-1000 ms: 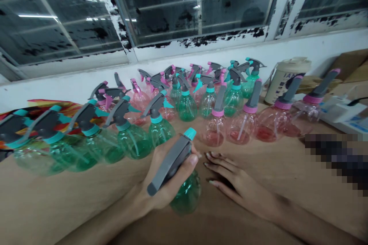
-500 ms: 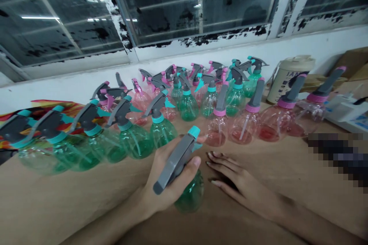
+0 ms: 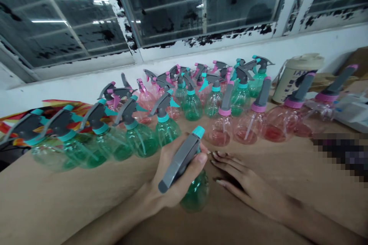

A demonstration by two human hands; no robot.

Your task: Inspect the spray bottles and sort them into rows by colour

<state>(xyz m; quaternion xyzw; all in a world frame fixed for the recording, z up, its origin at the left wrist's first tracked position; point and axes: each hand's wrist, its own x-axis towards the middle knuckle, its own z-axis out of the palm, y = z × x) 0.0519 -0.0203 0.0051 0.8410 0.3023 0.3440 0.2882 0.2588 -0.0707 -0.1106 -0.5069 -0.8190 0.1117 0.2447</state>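
Note:
My left hand (image 3: 178, 176) is wrapped round the neck and trigger of a green spray bottle (image 3: 198, 195) with a grey and turquoise spray head. The bottle is on the table and its nozzle points away from me. Part of its body and most of the trigger are hidden by the hand. Flat on the table to the right lies my right hand (image 3: 238, 176), fingers stretched out, holding nothing. Beyond the left hand stands a row of green spray bottles (image 3: 143, 141). Pink spray bottles (image 3: 221, 134) stand in another row past the right hand.
More pink and green bottles (image 3: 192, 107) crowd the back of the table (image 3: 100, 199) by the wall. A beige canister (image 3: 296, 76) stands at the back right, near a white device (image 3: 352, 113). A colourful wrapper (image 3: 66, 105) lies behind the left row. A pixelated patch covers something at right.
My left index finger has drawn in toward the trigger of the held spray bottle. The scene has shifted slightly rightward in view. My right hand stays flat on the table.

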